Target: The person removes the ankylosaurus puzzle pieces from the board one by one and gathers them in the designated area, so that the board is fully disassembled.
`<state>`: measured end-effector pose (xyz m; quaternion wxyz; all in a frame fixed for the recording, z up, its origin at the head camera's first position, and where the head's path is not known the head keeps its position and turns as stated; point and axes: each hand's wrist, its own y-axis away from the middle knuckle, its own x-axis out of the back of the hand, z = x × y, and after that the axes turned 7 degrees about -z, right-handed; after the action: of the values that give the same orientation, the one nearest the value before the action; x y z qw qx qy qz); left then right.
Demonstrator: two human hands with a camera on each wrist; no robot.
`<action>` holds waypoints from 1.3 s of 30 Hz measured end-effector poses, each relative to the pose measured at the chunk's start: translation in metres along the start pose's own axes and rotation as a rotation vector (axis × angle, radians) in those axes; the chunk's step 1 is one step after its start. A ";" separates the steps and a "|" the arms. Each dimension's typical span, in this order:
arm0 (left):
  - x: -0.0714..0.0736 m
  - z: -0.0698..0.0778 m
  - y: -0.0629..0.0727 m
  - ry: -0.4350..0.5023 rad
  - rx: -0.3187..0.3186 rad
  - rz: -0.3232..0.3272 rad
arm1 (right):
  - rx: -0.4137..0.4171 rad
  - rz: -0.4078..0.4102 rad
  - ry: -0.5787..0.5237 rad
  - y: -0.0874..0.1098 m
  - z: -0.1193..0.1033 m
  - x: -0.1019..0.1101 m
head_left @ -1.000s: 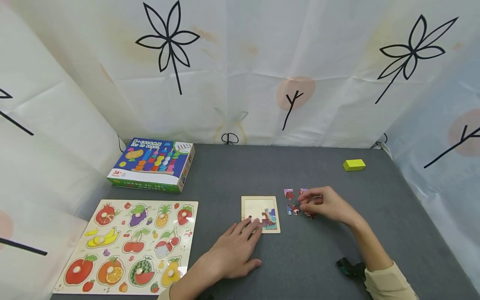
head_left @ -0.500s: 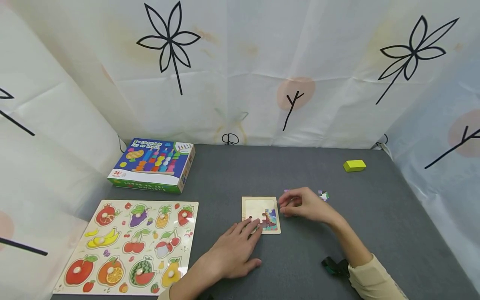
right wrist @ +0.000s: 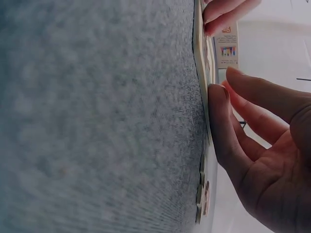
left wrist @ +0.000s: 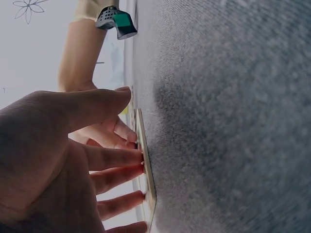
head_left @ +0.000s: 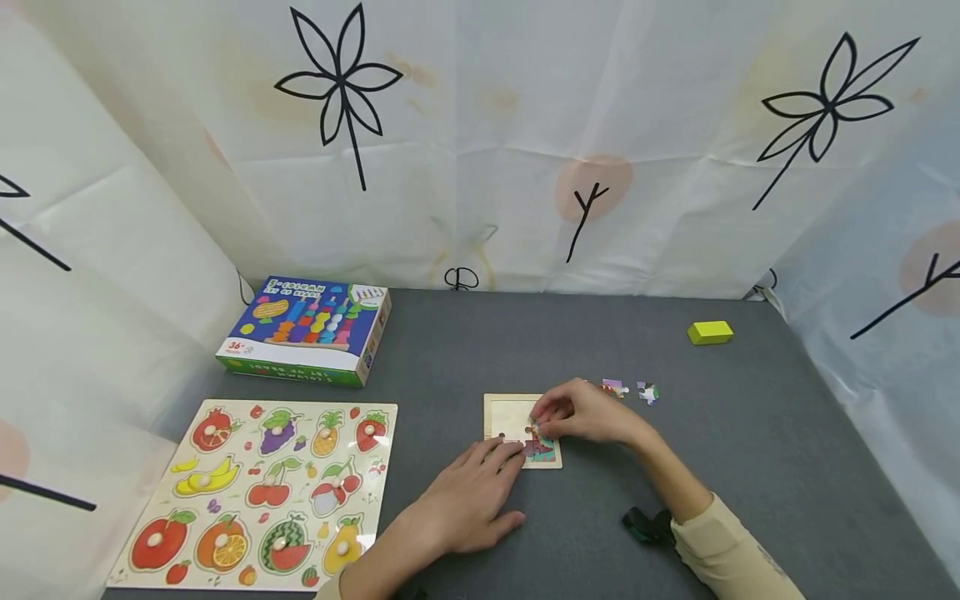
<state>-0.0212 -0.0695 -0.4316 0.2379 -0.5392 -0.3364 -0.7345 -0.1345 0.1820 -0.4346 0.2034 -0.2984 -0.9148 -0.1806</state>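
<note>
A small wooden jigsaw tray (head_left: pixel 508 408) lies on the grey table, with joined puzzle pieces (head_left: pixel 542 451) in its lower right part. My left hand (head_left: pixel 471 502) lies flat, its straight fingertips resting on the tray's lower left; in the left wrist view the fingers (left wrist: pixel 119 177) touch the tray edge. Over the tray's right side, my right hand (head_left: pixel 588 414) has its fingers bent and appears to pinch a small puzzle piece, mostly hidden by the fingertips. Loose pieces (head_left: pixel 648 392) lie to the right of the tray, partly covered by the right hand.
A fruit peg board (head_left: pixel 251 492) lies at the left, and a blue and green toy box (head_left: pixel 303 329) stands behind it. A yellow block (head_left: pixel 709 333) sits at the back right. White printed cloth (head_left: pixel 495 125) closes off the back and sides.
My right hand has moved left from the loose pieces onto the right side of the tray, uncovering some loose pieces. The left hand has stayed in place.
</note>
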 end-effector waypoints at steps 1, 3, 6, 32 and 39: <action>0.000 0.000 0.000 -0.002 -0.004 0.009 | -0.009 -0.002 0.004 -0.001 0.000 0.000; -0.001 0.000 -0.001 -0.002 -0.013 0.027 | -0.017 -0.007 0.005 -0.003 -0.001 0.000; -0.001 0.000 -0.002 0.001 -0.020 0.044 | -0.036 -0.013 -0.005 -0.006 -0.002 0.000; -0.004 0.005 -0.004 0.000 -0.051 -0.019 | -0.059 0.027 0.107 -0.007 -0.006 -0.001; -0.004 0.004 -0.005 0.011 -0.054 -0.023 | -0.040 0.061 0.141 -0.002 -0.006 0.001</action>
<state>-0.0211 -0.0636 -0.4359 0.2165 -0.5374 -0.3214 -0.7490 -0.1347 0.1777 -0.4297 0.2667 -0.3168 -0.8850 -0.2129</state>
